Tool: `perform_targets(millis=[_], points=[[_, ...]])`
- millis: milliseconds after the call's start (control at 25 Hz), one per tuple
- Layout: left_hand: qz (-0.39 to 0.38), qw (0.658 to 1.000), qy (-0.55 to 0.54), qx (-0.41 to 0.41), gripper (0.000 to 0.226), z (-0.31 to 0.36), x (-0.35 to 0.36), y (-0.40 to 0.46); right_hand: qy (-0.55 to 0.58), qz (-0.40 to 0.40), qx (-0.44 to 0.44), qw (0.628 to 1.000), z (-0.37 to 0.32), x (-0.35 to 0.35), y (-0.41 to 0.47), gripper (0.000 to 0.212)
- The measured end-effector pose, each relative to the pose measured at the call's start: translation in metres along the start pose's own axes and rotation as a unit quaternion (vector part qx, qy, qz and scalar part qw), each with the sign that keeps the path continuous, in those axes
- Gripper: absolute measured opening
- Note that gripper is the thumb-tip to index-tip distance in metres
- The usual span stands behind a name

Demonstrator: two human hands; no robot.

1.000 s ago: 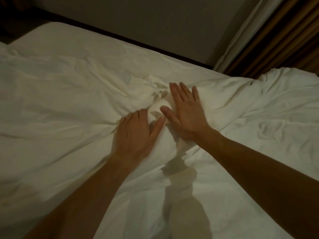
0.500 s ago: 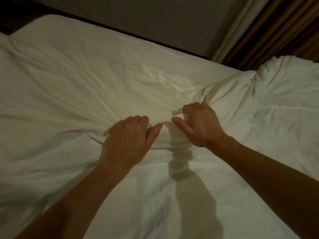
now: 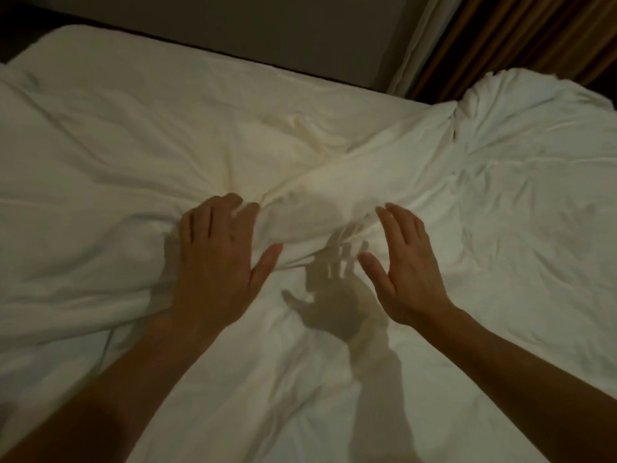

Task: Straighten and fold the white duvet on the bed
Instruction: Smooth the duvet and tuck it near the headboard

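Note:
The white duvet (image 3: 334, 345) lies crumpled across the bed, with a thick twisted ridge running from the middle up to a bunched knot at the upper right (image 3: 454, 111). My left hand (image 3: 217, 259) rests on the ridge's left end, fingertips curled into the fabric and gripping a fold. My right hand (image 3: 405, 265) hovers just above the duvet to the right of the ridge, fingers straight and spread, holding nothing. Its shadow falls on the cloth between the two hands.
A white sheet (image 3: 117, 55) covers the mattress at the far left. A dark bed edge (image 3: 267, 66) and a grey wall run behind it. White and brown curtains (image 3: 467, 38) hang at the upper right.
My right hand has let go of the fold, opened flat and lifted to the right. My left hand keeps its grip, and the ridge has been drawn out longer toward the upper right.

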State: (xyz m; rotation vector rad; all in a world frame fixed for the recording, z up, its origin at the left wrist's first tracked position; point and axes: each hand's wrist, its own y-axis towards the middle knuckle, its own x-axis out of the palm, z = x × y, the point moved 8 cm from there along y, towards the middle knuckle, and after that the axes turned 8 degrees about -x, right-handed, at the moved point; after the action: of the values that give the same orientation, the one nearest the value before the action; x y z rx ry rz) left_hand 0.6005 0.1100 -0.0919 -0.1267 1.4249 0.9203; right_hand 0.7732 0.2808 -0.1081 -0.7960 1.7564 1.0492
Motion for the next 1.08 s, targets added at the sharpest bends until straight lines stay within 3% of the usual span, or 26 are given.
perform_targets(millis=[120, 240, 480, 720, 920, 1080], points=[[0.005, 0.999, 0.004, 0.049, 0.06, 0.013, 0.011, -0.041, 0.027, -0.021, -0.02, 0.999, -0.017, 0.024, -0.016, 0.086], [-0.058, 0.997, 0.028, 0.04, 0.067, 0.006, 0.046, -0.055, 0.035, -0.042, -0.021, 0.998, -0.025, 0.05, -0.008, 0.086], [-0.147, 0.983, 0.11, 0.02, 0.086, -0.04, 0.113, 0.02, 0.031, -0.088, -0.038, 0.995, -0.01, 0.095, 0.061, 0.091], [-0.142, 0.988, 0.06, -0.009, 0.092, -0.095, 0.143, 0.115, 0.007, -0.112, -0.1, 0.989, -0.004, 0.131, 0.181, 0.093], [-0.217, 0.968, -0.067, -0.11, 0.097, -0.14, 0.182, 0.178, 0.071, -0.177, -0.063, 0.98, 0.001, 0.179, 0.286, 0.098], [-0.152, 0.982, -0.026, -0.111, 0.091, -0.107, 0.154, 0.163, 0.045, -0.204, -0.073, 0.975, -0.002, 0.213, 0.305, 0.126]])
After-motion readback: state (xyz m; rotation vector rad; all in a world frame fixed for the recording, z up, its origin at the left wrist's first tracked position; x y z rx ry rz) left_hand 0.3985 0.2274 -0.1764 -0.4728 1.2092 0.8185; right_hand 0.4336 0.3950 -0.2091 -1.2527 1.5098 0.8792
